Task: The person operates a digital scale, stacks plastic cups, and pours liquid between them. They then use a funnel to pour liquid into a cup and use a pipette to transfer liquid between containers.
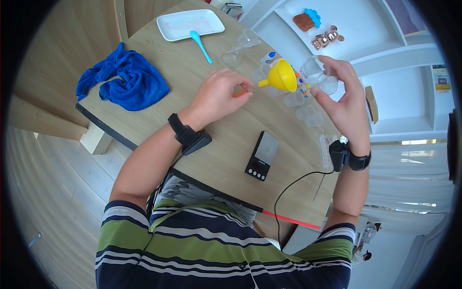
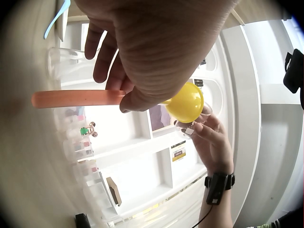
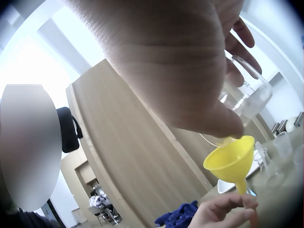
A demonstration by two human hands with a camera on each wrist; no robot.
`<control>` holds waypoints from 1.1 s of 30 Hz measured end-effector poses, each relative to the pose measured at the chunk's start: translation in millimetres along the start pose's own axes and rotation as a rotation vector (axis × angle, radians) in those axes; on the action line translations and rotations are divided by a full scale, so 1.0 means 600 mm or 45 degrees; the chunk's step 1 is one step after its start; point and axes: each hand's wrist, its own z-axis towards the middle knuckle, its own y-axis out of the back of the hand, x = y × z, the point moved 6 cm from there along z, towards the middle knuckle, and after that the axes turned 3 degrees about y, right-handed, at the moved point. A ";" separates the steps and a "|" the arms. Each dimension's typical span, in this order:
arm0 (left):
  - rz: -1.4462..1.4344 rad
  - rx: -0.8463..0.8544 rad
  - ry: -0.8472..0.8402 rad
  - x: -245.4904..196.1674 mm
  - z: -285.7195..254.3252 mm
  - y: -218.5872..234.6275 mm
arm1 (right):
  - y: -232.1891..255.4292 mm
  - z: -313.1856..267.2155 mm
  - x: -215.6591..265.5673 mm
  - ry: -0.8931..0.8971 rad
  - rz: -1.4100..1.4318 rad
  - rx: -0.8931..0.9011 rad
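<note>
- Over the tabletop (image 1: 226, 139), I count one orange tube (image 2: 76, 98), upright, orange along its visible length.
- One yellow funnel (image 1: 281, 77), stem at the tube's top, wide mouth toward the clear glass (image 1: 315, 71).
- Left hand (image 1: 219, 94): thumb and fingers pinching the tube's top.
- Right hand (image 1: 344, 94): fingers curled round one clear glass; I can't tell if it touches the funnel.
- One black scale (image 1: 263, 155), one blue cloth (image 1: 134, 84).

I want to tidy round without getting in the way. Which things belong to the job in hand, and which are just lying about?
In use:
orange tube, pinched in the left hand
yellow funnel, spout toward the tube
clear vessel, in the right hand

Probably just lying about:
blue cloth
black scale
white tray
turquoise spoon
</note>
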 end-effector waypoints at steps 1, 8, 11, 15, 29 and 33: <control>-0.004 0.004 -0.004 -0.002 0.000 0.002 | -0.010 -0.009 -0.015 -0.005 -0.004 -0.002; 0.002 -0.025 0.113 0.007 0.012 0.021 | -0.189 -0.089 -0.179 -0.532 0.813 -0.201; -0.002 -0.061 0.103 0.013 0.013 0.023 | -0.276 -0.088 -0.181 -0.573 0.938 -0.094; -0.008 -0.124 0.135 0.021 0.013 0.026 | -0.340 -0.061 -0.164 -0.527 0.898 0.045; 0.008 -0.110 0.174 0.032 0.013 0.020 | -0.391 -0.048 -0.154 -0.498 0.843 0.153; 0.037 -0.109 0.188 0.040 0.015 0.022 | -0.324 -0.056 -0.150 -0.481 0.567 0.064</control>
